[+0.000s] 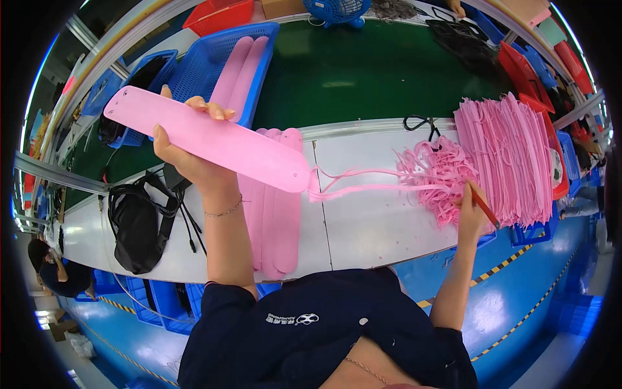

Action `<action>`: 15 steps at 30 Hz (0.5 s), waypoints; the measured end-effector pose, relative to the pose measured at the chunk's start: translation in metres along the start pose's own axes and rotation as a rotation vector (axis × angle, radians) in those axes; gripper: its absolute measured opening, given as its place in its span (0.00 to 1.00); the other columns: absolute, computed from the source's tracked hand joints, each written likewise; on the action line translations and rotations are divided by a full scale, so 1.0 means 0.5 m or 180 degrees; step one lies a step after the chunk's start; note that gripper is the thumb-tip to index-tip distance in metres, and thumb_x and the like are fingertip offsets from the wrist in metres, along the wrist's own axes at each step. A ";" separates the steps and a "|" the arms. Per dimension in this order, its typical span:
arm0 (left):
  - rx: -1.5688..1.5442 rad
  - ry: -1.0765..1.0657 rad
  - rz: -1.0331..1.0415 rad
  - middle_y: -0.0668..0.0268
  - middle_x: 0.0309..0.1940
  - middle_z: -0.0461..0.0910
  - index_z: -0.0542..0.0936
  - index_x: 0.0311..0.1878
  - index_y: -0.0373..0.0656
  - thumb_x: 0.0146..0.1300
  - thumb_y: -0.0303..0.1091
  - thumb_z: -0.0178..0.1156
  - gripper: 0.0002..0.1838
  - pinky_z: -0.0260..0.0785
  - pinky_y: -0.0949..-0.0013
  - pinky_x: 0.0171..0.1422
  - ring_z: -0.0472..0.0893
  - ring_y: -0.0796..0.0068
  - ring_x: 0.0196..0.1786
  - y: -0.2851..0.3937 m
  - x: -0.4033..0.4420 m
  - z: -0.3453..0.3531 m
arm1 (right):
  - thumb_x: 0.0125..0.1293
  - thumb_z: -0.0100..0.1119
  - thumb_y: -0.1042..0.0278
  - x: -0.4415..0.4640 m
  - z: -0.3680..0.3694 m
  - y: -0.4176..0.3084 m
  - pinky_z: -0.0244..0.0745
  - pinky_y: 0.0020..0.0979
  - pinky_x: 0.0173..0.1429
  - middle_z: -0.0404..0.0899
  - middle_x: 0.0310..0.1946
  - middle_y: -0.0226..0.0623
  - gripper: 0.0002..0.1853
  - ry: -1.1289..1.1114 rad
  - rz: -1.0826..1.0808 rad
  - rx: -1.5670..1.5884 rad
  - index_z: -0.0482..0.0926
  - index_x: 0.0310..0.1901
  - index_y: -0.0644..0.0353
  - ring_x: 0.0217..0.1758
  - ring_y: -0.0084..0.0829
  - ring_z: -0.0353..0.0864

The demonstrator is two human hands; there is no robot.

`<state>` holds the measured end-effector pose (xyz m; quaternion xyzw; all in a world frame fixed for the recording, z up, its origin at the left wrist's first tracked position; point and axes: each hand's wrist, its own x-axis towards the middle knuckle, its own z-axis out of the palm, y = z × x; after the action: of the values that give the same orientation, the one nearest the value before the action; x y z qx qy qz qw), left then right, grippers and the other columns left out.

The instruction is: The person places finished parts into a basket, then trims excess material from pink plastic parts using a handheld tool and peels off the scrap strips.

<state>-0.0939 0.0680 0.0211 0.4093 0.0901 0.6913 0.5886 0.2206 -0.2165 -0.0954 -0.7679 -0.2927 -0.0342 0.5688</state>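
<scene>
A long pink strip-shaped piece with rounded ends and small holes (214,138) lies tilted in my left hand (184,152), thumb underneath its lower edge and fingers over the upper one. From its right end, thin pink trimmings (363,188) stretch across to a tangled heap of pink scraps (440,175). Beside that heap, my right hand (473,211) is closed round a slim red-handled tool (483,206); its working tip cannot be made out. More pink strip-shaped pieces (275,227) lie stacked on the white table (359,230) below my left hand.
A thick stack of pink strips (505,159) stands at the right. A blue basket (265,58) holding pink pieces is at the back left. A black bag with cables (139,227) lies on the left. A blue fan (337,10) and green surface (324,71) are behind.
</scene>
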 end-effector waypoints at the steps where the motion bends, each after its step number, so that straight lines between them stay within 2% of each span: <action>1: -0.0034 -0.0025 -0.0036 0.60 0.32 0.72 0.51 0.70 0.42 0.64 0.56 0.37 0.37 0.76 0.63 0.36 0.75 0.71 0.27 -0.015 -0.009 0.016 | 0.68 0.53 0.71 -0.004 0.036 -0.026 0.68 0.18 0.24 0.80 0.34 0.36 0.10 -0.0092 -0.0311 0.0092 0.79 0.45 0.68 0.22 0.18 0.74; 3: 0.0041 -0.0132 -0.0171 0.60 0.33 0.72 0.55 0.69 0.43 0.65 0.54 0.39 0.34 0.74 0.62 0.42 0.75 0.69 0.31 -0.041 -0.025 0.040 | 0.68 0.53 0.71 -0.007 0.067 -0.073 0.64 0.17 0.22 0.79 0.35 0.34 0.10 -0.0534 -0.0509 -0.0022 0.79 0.46 0.66 0.20 0.14 0.70; 5: 0.0052 -0.0253 -0.0213 0.59 0.33 0.72 0.55 0.69 0.43 0.65 0.54 0.39 0.34 0.75 0.61 0.42 0.75 0.68 0.31 -0.060 -0.039 0.059 | 0.66 0.56 0.73 -0.036 0.097 -0.179 0.63 0.18 0.26 0.76 0.30 0.31 0.10 -0.1090 0.0031 0.0599 0.79 0.47 0.66 0.23 0.15 0.70; 7: -0.0006 -0.0454 -0.0214 0.58 0.33 0.73 0.53 0.69 0.42 0.66 0.53 0.40 0.34 0.77 0.59 0.40 0.76 0.67 0.30 -0.081 -0.051 0.076 | 0.66 0.57 0.72 -0.073 0.131 -0.231 0.58 0.17 0.22 0.76 0.29 0.29 0.11 -0.2007 0.0484 0.1469 0.78 0.48 0.65 0.18 0.12 0.65; 9: 0.0037 -0.0544 -0.0249 0.58 0.33 0.73 0.52 0.70 0.42 0.66 0.52 0.40 0.34 0.78 0.59 0.40 0.76 0.66 0.30 -0.090 -0.063 0.100 | 0.63 0.61 0.71 -0.092 0.154 -0.264 0.57 0.17 0.22 0.74 0.24 0.26 0.14 -0.2846 0.0649 0.1198 0.77 0.50 0.64 0.19 0.12 0.65; 10: 0.0088 -0.0623 -0.0263 0.57 0.33 0.73 0.51 0.70 0.42 0.66 0.52 0.40 0.34 0.78 0.59 0.39 0.76 0.66 0.30 -0.090 -0.064 0.106 | 0.61 0.63 0.70 -0.094 0.168 -0.257 0.58 0.19 0.23 0.71 0.20 0.23 0.12 -0.2845 0.0154 0.0869 0.78 0.45 0.65 0.19 0.14 0.66; 12: 0.0059 -0.0648 -0.0345 0.57 0.34 0.74 0.51 0.70 0.41 0.67 0.51 0.39 0.34 0.78 0.59 0.39 0.76 0.67 0.29 -0.081 -0.057 0.106 | 0.60 0.64 0.71 -0.087 0.170 -0.239 0.59 0.21 0.23 0.70 0.18 0.25 0.08 -0.2562 -0.0308 0.0738 0.78 0.38 0.64 0.19 0.15 0.66; 13: 0.0176 -0.0573 -0.0305 0.58 0.33 0.73 0.51 0.70 0.41 0.67 0.51 0.40 0.34 0.78 0.59 0.39 0.76 0.67 0.29 -0.073 -0.052 0.105 | 0.60 0.64 0.71 -0.079 0.162 -0.240 0.59 0.21 0.23 0.70 0.18 0.25 0.08 -0.2592 -0.0321 0.0745 0.78 0.38 0.64 0.19 0.15 0.66; 15: 0.0316 -0.0484 -0.0284 0.58 0.32 0.73 0.51 0.70 0.40 0.67 0.51 0.40 0.34 0.79 0.59 0.38 0.76 0.68 0.29 -0.067 -0.050 0.096 | 0.60 0.64 0.67 -0.068 0.141 -0.248 0.62 0.26 0.25 0.70 0.17 0.33 0.09 -0.2197 -0.0624 0.0350 0.76 0.30 0.63 0.19 0.23 0.67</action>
<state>-0.0374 0.0383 0.0202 0.4849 0.0974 0.6260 0.6029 0.1122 -0.1449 -0.0271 -0.6707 -0.5411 0.1884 0.4709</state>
